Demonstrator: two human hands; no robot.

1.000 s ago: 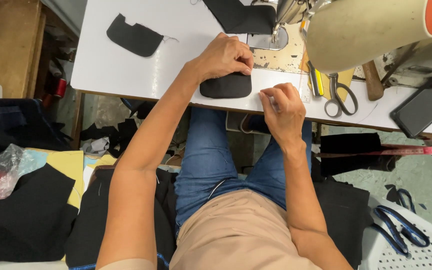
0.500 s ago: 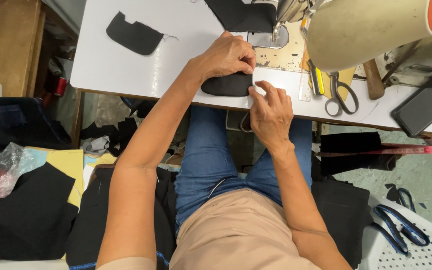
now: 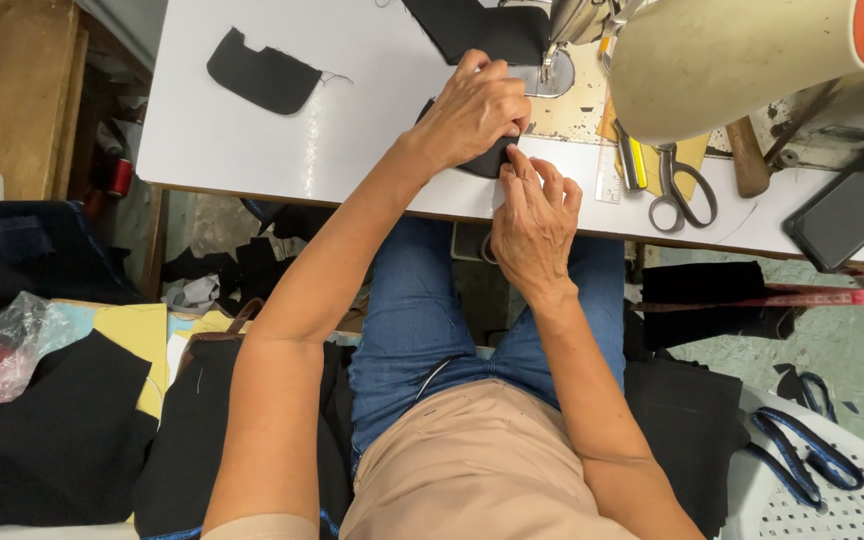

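A small curved piece of black fabric lies at the near edge of the white table, mostly under the left hand, whose grip presses it down; the right hand pinches its edge with its fingertips.

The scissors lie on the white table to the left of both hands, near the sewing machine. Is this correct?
Not quite. In the head view the scissors lie to the right of both hands, the left hand and the right hand, on the white table near the sewing machine.
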